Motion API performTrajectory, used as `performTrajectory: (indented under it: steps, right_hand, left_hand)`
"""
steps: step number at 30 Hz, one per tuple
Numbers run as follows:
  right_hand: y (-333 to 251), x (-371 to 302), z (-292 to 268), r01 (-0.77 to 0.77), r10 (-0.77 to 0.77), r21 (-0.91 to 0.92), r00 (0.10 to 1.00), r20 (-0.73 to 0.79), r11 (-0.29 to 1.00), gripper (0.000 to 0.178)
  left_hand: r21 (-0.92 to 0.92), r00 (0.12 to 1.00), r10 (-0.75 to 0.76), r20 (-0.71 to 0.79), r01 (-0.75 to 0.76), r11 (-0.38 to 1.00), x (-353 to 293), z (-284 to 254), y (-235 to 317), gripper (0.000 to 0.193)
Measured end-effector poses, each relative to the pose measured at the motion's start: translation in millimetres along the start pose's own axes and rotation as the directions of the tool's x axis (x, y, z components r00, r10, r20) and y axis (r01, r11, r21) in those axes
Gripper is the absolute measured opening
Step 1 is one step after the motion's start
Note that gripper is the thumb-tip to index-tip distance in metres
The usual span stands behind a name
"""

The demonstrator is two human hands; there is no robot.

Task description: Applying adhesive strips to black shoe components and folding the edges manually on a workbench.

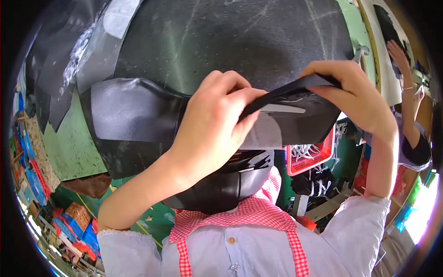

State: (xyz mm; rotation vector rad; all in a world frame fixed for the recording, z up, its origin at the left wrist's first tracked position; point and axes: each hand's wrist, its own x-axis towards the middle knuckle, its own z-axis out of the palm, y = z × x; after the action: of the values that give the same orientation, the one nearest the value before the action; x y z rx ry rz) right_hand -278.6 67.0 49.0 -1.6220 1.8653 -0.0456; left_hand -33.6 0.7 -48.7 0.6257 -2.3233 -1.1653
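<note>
Fingers of our left hand (212,122) and right hand (353,97) pinch the black panel (304,125) at two o'clock; we judge it light, bendable, slightly slick, best gripped along its edges.

Red bskt (311,167) w/ white strips (302,151); co-worker (410,120) far R; brown crate (78,214) low L.
</note>
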Motion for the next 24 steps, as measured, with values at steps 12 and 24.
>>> performTrajectory:
  steps: [12,24]
  right_hand:
    - [2.1,-38.4,50.7,0.136,-0.183,-0.132,0.861,-0.474,0.982,0.022]
    - [13.6,-27.6,80.6,0.113,-0.146,-0.094,0.824,-0.548,0.989,0.017]
  left_hand:
    - [0.141,0.998,-0.068,-0.008,0.068,0.988,10.4,2.9,6.6,0.016]
    - [0.259,0.999,-0.021,-0.026,0.027,0.965,10.8,9.5,9.7,0.017]
